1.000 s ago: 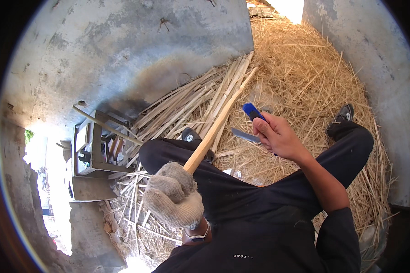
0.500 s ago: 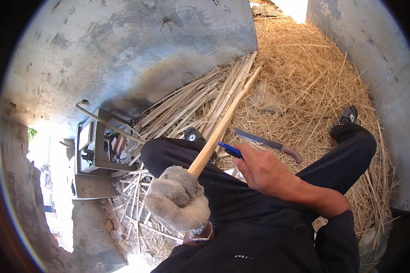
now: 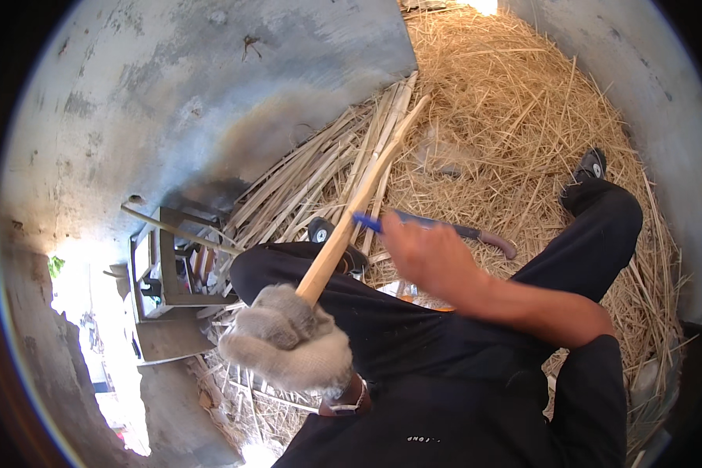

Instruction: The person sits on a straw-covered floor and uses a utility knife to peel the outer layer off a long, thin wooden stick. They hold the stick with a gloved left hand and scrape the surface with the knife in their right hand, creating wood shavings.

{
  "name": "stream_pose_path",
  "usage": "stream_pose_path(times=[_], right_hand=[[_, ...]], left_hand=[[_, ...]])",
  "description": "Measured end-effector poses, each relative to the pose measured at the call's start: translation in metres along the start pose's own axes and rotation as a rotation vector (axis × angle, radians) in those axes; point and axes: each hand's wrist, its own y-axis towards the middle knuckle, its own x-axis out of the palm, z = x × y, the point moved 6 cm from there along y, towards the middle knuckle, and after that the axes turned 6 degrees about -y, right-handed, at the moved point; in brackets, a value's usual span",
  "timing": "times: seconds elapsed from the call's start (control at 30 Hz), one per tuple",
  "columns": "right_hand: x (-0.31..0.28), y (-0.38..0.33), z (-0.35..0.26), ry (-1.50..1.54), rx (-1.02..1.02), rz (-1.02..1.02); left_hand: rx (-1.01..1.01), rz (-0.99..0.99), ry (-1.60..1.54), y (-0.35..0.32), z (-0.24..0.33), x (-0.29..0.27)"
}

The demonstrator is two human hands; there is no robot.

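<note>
My left hand (image 3: 285, 337), in a grey knitted glove, is wrapped round the lower end of a long pale wooden stick (image 3: 368, 186). The stick slants up and away to the right, over my left leg. My bare right hand (image 3: 433, 253), slightly blurred, is closed on a slim blue pen-like tool (image 3: 368, 223). The tool's tip reaches the stick's edge about midway along; whether it touches cannot be made out. Beyond my right hand, a machete with a brown handle (image 3: 498, 242) lies on the straw, its blade partly hidden by the hand.
Split strips (image 3: 296, 183) lie piled along the left wall. Shavings and straw (image 3: 515, 117) cover the floor ahead. At left stands a small wooden cabinet (image 3: 164, 269) with a thin pole (image 3: 175, 230) across it. Concrete walls rise on both sides; my legs are bent outward.
My right hand has moved left and a little upward, bringing the blue tool's tip to the stick. The view has shifted slightly, and my left hand still grips the stick.
</note>
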Motion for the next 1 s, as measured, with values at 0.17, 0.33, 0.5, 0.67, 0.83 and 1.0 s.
stream_pose_path(times=[0.17, 0.33, 0.5, 0.67, 0.83, 1.0], right_hand=[[0.025, 0.02, 0.058, 0.006, 0.074, 0.023], [-0.005, 0.01, 0.022, 0.206, 0.033, 0.111], [-0.009, 0.004, 0.01, 0.28, -0.025, 0.09], [0.018, 0.014, 0.038, 0.16, 0.097, -0.036], [0.024, 0.027, 0.047, -0.018, 0.015, 0.065], [0.094, 0.027, 0.233, -0.211, 0.67, -0.242]], left_hand=[[0.072, -0.157, -0.118, 0.001, 0.005, -0.013], [0.031, -0.004, -0.071, 0.002, 0.0, -0.01], [0.046, -0.089, -0.076, 0.006, 0.0, -0.011], [0.025, -0.132, -0.042, -0.003, 0.002, -0.005], [0.075, -0.067, 0.062, 0.003, 0.004, -0.014], [0.149, -0.193, -0.331, 0.013, 0.024, -0.017]])
